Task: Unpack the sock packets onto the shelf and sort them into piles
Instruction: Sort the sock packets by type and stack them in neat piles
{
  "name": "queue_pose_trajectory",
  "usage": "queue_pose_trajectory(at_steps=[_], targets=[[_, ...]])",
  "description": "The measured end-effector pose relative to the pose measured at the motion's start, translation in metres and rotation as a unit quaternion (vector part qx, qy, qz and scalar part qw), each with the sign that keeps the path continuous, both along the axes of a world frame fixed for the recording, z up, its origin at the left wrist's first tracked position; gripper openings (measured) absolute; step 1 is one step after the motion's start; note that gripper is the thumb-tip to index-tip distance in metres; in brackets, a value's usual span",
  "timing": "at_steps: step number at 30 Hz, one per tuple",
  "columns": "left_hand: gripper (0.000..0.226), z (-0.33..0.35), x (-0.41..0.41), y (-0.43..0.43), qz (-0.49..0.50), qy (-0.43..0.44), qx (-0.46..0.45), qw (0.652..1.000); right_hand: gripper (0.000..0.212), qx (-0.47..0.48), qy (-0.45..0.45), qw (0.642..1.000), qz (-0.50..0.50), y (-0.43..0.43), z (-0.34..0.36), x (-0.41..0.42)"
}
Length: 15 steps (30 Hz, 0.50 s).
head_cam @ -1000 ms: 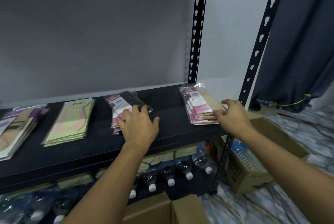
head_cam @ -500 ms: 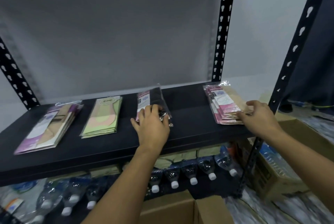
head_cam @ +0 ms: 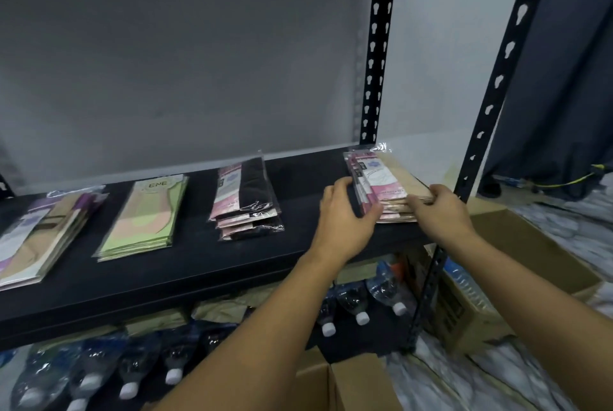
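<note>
**Squaring the right-hand pile of sock packets**

Nearest, cardboard boxes [head_cam: 348,384] and water bottles [head_cam: 360,306] lie below the shelf [head_cam: 199,264]. On it, the left hand [head_cam: 346,215] and right hand [head_cam: 438,208], both part-curled, press the two sides of the beige pile [head_cam: 384,185]. Leftward lie the black pile [head_cam: 247,201], green pile [head_cam: 146,215] and purple pile [head_cam: 43,231]. Sorting appears nearly finished; the next move likely calls for evening edges. The green pile reads "ENE"; other labels are illegible.
</note>
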<state>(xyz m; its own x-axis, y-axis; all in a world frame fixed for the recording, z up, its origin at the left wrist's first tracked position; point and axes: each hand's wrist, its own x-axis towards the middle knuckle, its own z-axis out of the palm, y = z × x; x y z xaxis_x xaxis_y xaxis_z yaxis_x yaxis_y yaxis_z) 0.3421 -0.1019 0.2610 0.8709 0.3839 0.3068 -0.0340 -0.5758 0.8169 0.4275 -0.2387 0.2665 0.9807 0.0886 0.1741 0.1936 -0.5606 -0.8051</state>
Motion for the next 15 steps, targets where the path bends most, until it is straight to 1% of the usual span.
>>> queue_pose_trajectory(at_steps=[3, 5, 9, 15], targets=[[0.07, -0.003, 0.026, -0.009, -0.02, 0.039, -0.01, 0.999, 0.039, 0.023, 0.0, 1.0, 0.006, -0.002, -0.002, 0.003], [0.065, -0.007, 0.037, -0.011, -0.025, 0.05, -0.024, 0.998, 0.034, 0.042, 0.0, 0.999, 0.01, -0.003, -0.004, 0.006], [0.051, -0.012, 0.046, -0.011, -0.004, 0.025, -0.068, 0.997, 0.028, 0.063, 0.001, 0.998, 0.019, -0.003, -0.009, 0.012], [0.049, -0.013, 0.046, -0.01, 0.014, 0.018, -0.073, 0.997, 0.031, 0.074, 0.005, 0.997, 0.022, -0.001, -0.015, 0.016]])
